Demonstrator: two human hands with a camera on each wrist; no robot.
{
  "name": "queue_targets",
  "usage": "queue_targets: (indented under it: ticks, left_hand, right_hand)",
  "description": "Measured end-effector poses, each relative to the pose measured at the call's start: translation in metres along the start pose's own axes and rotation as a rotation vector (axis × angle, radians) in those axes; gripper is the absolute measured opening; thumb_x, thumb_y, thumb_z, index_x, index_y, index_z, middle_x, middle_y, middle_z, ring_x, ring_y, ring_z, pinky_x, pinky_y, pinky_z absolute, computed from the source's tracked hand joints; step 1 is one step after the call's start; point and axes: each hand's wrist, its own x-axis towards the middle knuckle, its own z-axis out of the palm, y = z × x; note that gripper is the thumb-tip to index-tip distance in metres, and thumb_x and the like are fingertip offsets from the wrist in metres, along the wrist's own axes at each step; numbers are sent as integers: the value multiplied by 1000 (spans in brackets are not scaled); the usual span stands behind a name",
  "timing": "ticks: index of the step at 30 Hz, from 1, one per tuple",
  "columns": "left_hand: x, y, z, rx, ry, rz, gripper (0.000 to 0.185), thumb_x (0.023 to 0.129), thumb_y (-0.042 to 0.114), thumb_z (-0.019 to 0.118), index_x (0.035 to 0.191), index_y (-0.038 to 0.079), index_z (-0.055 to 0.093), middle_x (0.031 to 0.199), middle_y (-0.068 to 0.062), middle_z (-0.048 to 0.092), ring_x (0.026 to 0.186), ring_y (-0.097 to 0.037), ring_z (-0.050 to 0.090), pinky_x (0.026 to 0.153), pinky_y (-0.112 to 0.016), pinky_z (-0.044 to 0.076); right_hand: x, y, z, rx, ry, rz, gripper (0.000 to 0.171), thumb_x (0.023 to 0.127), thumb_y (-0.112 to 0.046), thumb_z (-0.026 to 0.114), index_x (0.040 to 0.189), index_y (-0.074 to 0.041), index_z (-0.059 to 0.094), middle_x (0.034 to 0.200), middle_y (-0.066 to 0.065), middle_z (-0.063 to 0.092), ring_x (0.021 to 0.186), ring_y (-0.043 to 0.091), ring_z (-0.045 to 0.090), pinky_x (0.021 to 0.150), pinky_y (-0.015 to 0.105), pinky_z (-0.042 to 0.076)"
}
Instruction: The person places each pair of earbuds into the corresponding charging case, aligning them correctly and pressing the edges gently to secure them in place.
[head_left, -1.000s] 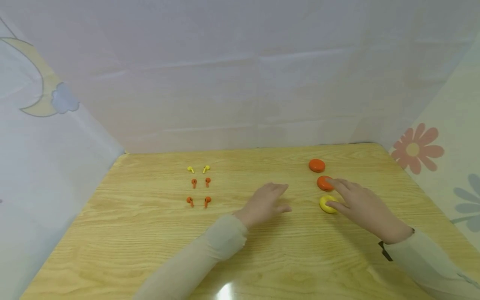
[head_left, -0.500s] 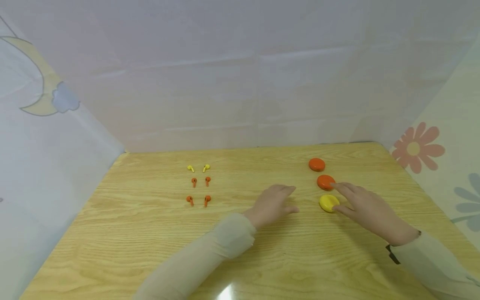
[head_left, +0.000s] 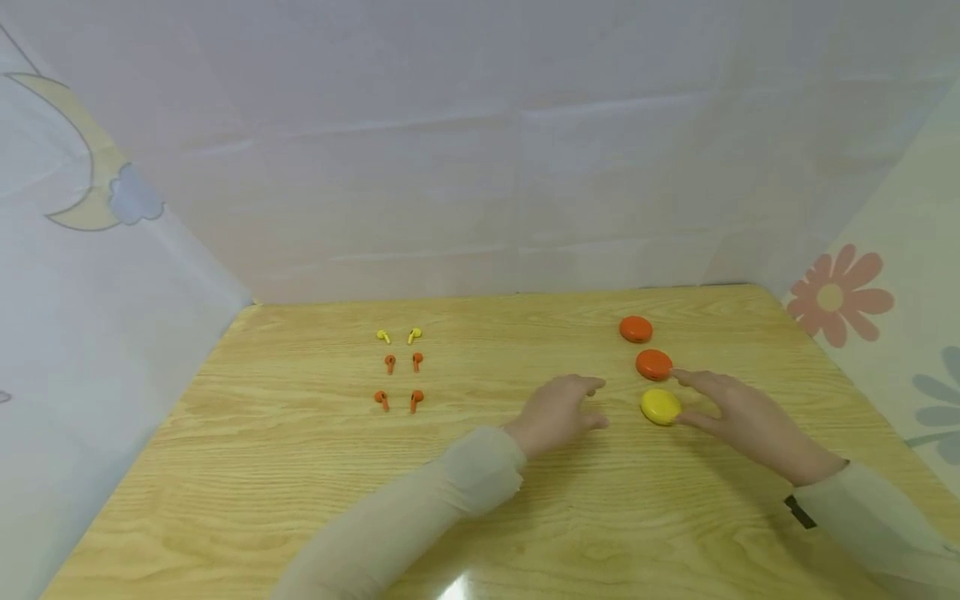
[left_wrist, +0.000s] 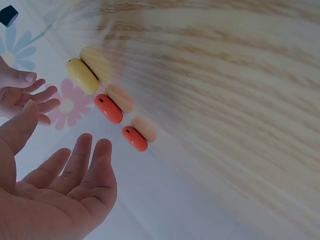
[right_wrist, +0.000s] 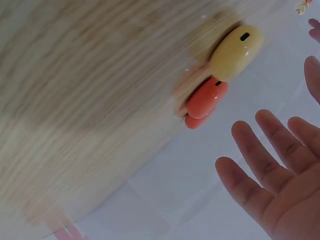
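A: Nearest us, what changed? We see the right hand (head_left: 738, 408) pulled back from a second ago. It sat over the yellow case (head_left: 661, 407) then; now it's just right of it, thumb tip maybe touching, we can't tell.

B: Fingers spread and relaxed in the wrist view, holding nothing. The left hand (head_left: 558, 410) drifted closer to the case, now just left of it, loosely curled, also holding nothing.

A: So we judge the case is freed and flanked by both hands, no grip yet.

B: Case look: flat yellow pebble, glossy, lid closed, a small dark dot on its edge (right_wrist: 244, 36).

A: Beyond it, two orange cases in a row, near one (head_left: 654, 364) just behind, far one (head_left: 636, 329) further back.

B: Well left of the yellow case, earbuds in pairs on the table (head_left: 300, 467): orange (head_left: 381, 400), orange (head_left: 390, 362), yellow (head_left: 383, 336) farthest.
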Motion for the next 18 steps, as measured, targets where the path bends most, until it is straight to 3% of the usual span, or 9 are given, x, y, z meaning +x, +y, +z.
queue_targets:
  ticks: [4, 8, 13, 18]
  left_hand:
    - [4, 2, 3, -92, 5, -41, 50, 90, 26, 72, 135, 12, 57, 110, 2, 68, 101, -10, 61, 85, -20, 46]
    - [9, 2, 7, -194, -4, -76, 50, 89, 25, 73, 134, 13, 58, 97, 5, 69, 88, -7, 61, 77, -18, 46]
    - [13, 2, 11, -400, -20, -136, 49, 88, 19, 74, 134, 10, 59, 89, 3, 67, 69, -9, 63, 63, -18, 47]
    - [16, 3, 15, -577, -14, -205, 46, 88, 15, 74, 131, 9, 61, 82, 1, 69, 56, -20, 64, 55, -20, 47]
  right_hand:
    - [0, 5, 0, 52, -43, 51, 59, 83, -18, 78, 131, 9, 54, 106, 19, 65, 93, 34, 61, 74, 47, 52]
    - [-1, 11, 0, 84, -76, 62, 61, 85, -20, 77, 133, 7, 52, 92, 1, 62, 80, 15, 57, 63, 31, 48]
    - [0, 21, 2, 155, -75, 20, 61, 82, -13, 78, 132, 10, 50, 82, -5, 63, 67, 6, 58, 60, 26, 50]
    - [2, 27, 2, 295, -150, 38, 64, 84, -9, 75, 134, 15, 43, 80, -1, 66, 62, 9, 62, 56, 27, 51]
